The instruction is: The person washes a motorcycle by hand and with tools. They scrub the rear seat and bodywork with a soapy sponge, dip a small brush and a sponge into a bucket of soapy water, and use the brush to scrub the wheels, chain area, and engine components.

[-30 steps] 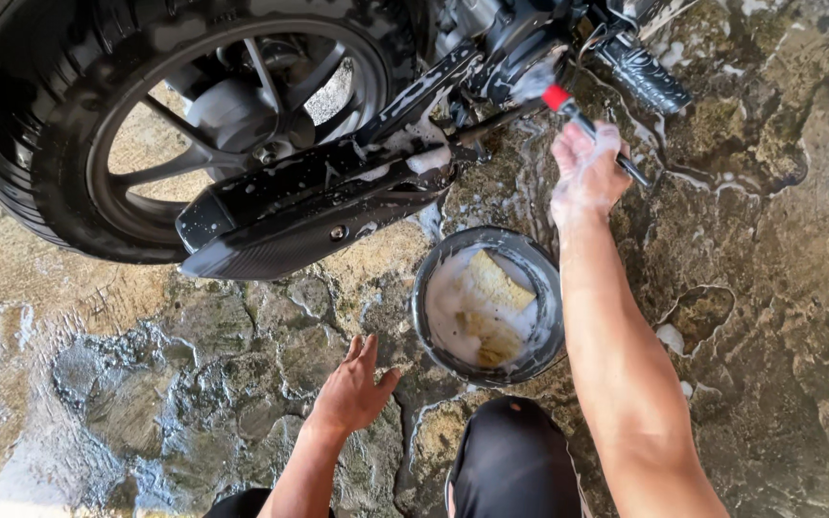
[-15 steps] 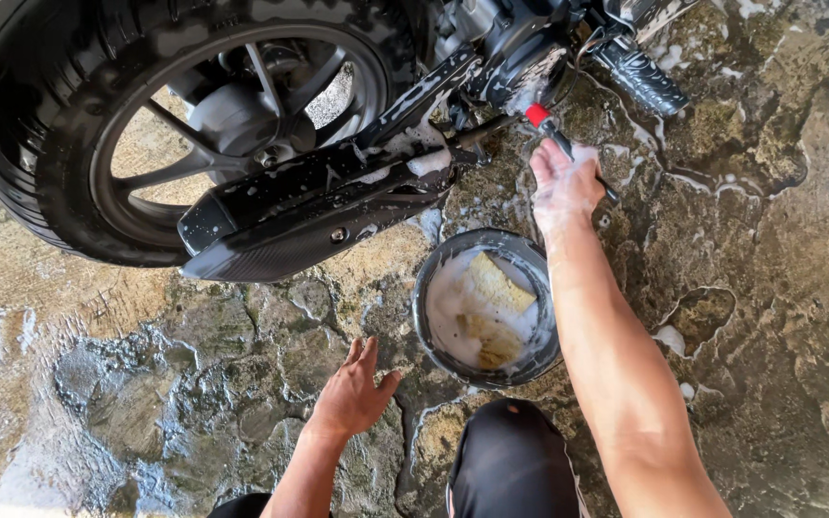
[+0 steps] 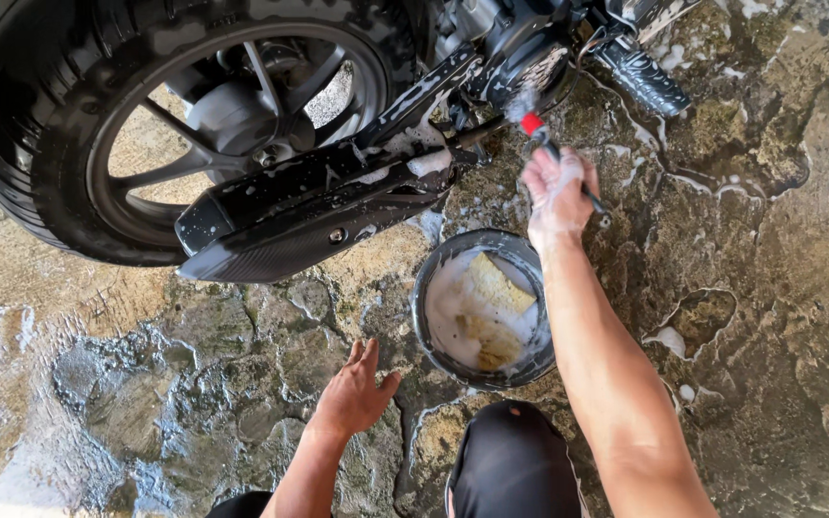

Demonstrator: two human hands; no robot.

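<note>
My right hand (image 3: pixel 555 192), covered in soap foam, grips a small brush (image 3: pixel 535 130) with a red collar and dark handle. Its bristles press against the soapy lower engine area of a black motorcycle (image 3: pixel 520 58). My left hand (image 3: pixel 352 391) rests flat, fingers spread, on the wet stone ground. Between my arms stands a dark bucket (image 3: pixel 431 288) of sudsy water with a yellow sponge (image 3: pixel 493 286) floating in it. The motorcycle's rear wheel (image 3: pixel 40 144) and black exhaust (image 3: pixel 290 235) fill the upper left.
The ground (image 3: pixel 750 288) is wet, uneven stone with puddles and streaks of foam. A ribbed black footpeg (image 3: pixel 643 75) sticks out at the upper right. My dark-clad knee (image 3: pixel 510 460) is at the bottom, just below the bucket.
My right hand has moved the brush up and left, from beside the footpeg to the engine area. The left hand stays planted on the ground.
</note>
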